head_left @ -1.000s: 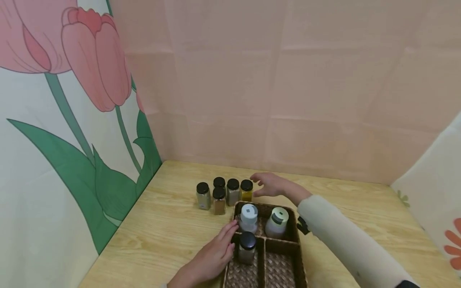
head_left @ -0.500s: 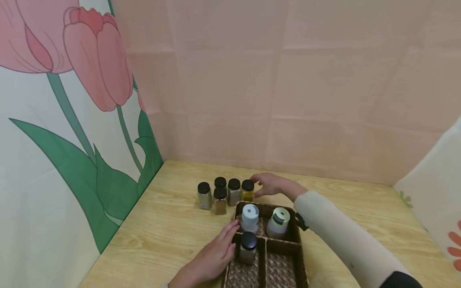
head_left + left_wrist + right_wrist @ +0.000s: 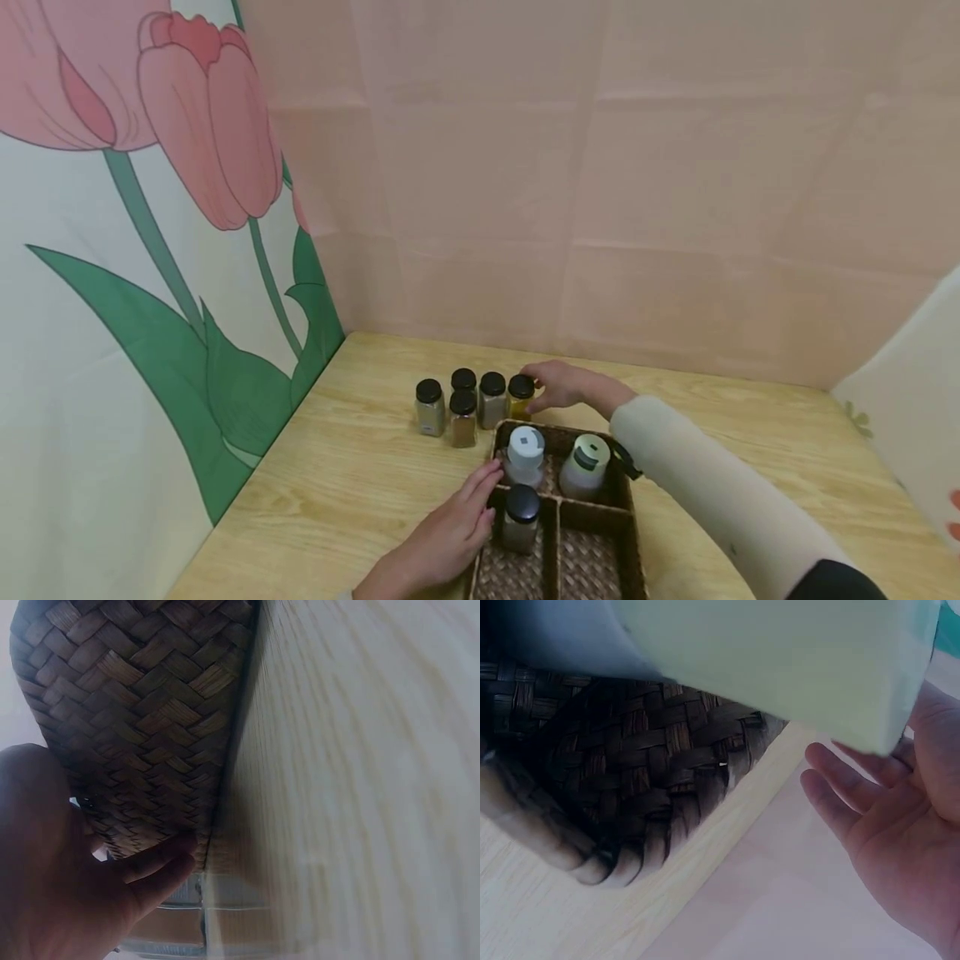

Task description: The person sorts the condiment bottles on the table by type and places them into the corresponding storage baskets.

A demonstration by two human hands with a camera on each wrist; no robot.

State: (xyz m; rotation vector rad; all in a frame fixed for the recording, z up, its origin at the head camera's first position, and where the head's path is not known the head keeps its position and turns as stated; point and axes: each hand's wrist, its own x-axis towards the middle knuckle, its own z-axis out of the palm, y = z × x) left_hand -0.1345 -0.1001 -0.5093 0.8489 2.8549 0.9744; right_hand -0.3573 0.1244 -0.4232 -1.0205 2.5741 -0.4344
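Note:
Straight fingers of my left hand rest against the outer left wall of a brown woven basket; the left wrist view shows the hand beside the weave. At the table's back, my right hand has its fingers and thumb round the right side of a spice jar with yellow contents and a black lid. In the right wrist view a pale green bottle hides part of that hand and its contact with the jar. Several other black-lidded spice jars stand to the left.
In the basket's back compartments stand a white-capped bottle and a pale-green-capped bottle. A dark-lidded jar stands in the front left compartment. The wooden table meets a pink cloth backdrop behind.
My right hand has come leftward onto the yellow jar, closing the small gap between them. The left hand stays at the basket. The head view has shifted slightly.

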